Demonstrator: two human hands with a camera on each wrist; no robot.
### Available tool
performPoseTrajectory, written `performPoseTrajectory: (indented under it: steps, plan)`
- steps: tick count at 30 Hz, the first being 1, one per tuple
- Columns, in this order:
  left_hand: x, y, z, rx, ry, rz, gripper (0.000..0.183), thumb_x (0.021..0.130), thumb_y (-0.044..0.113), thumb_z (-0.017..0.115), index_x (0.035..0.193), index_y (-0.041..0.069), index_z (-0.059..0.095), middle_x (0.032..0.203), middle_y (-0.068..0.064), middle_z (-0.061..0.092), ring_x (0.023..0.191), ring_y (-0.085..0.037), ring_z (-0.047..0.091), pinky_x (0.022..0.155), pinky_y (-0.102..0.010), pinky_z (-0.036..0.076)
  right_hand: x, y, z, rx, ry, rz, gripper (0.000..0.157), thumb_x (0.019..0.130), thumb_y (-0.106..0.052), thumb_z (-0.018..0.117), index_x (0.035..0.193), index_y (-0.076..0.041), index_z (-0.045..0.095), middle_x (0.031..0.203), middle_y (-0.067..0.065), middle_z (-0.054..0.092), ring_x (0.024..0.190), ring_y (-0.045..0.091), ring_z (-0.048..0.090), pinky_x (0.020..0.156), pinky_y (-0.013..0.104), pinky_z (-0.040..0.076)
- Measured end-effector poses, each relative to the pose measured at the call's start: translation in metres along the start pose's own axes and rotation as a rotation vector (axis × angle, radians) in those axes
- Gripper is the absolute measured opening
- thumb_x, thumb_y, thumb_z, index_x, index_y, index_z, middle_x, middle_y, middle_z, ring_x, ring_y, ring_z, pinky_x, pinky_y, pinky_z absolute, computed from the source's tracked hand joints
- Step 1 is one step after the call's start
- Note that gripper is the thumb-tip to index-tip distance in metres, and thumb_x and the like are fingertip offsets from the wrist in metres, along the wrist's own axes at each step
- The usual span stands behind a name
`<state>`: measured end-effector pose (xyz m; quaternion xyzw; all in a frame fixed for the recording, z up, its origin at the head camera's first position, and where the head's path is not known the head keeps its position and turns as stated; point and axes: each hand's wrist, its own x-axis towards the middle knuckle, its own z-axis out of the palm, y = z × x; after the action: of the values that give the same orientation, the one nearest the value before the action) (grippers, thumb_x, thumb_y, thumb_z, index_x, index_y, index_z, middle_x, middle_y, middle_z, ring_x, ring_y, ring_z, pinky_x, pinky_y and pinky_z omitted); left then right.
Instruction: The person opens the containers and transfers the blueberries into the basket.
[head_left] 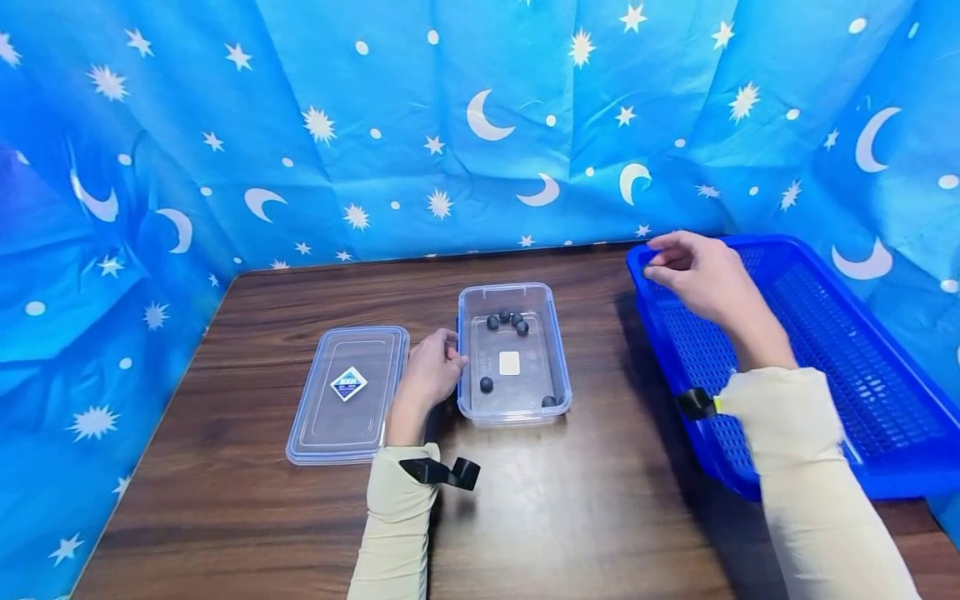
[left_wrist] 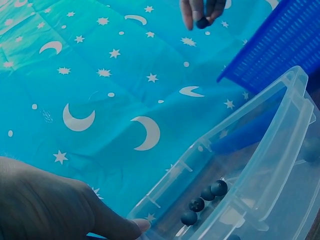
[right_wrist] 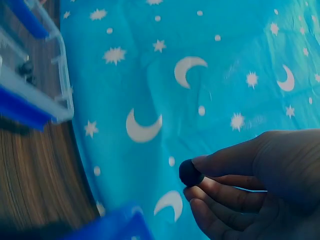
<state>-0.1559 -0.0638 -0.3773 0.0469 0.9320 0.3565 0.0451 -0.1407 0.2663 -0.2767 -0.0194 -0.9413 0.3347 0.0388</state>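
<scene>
My right hand (head_left: 705,275) is raised over the near-left corner region of the blue basket's far end, pinching a blueberry (right_wrist: 191,173) between thumb and fingertips. That blueberry also shows in the left wrist view, below the right fingers. My left hand (head_left: 431,371) holds the left side of a clear plastic container (head_left: 562,367), its thumb (left_wrist: 140,226) at the rim. Inside the open container lie several blueberries (head_left: 492,322), most grouped toward the far end. One blueberry (head_left: 487,384) is at the near left, another (head_left: 550,402) in the near right corner.
Left of the container a clear lid (head_left: 322,417) with a blue edge and a diamond label lies flat on the wooden table (head_left: 225,517). A large blue perforated basket (head_left: 795,250) stands at the right. Blue star-and-moon cloth (head_left: 420,100) surrounds the back and sides.
</scene>
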Motion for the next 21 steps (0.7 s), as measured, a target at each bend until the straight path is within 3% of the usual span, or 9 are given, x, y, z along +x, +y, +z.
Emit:
performPoseTrajectory:
  steps: [10, 21]
  plan:
    - [-0.002, 0.000, -0.001, 0.000, 0.016, 0.004, 0.033, 0.088, 0.009, 0.065, 0.119, 0.000, 0.059, 0.087, -0.005, 0.059, 0.087, -0.024, 0.057, 0.085, -0.039, 0.046, 0.000, 0.045, -0.016, 0.006, -0.071, 0.083, 0.052, 0.097, -0.037, 0.051, 0.135, -0.003, 0.046, 0.125, 0.025, 0.052, 0.112, 0.041, 0.048, 0.091, 0.058, 0.040]
    - [-0.002, -0.001, -0.001, -0.011, 0.019, 0.004, 0.033, 0.088, 0.009, 0.066, 0.119, 0.000, 0.059, 0.087, -0.005, 0.060, 0.088, -0.023, 0.057, 0.086, -0.039, 0.046, 0.013, 0.070, -0.017, -0.059, -0.173, 0.087, 0.051, 0.099, -0.032, 0.050, 0.136, 0.002, 0.043, 0.125, 0.029, 0.050, 0.113, 0.045, 0.045, 0.089, 0.060, 0.039]
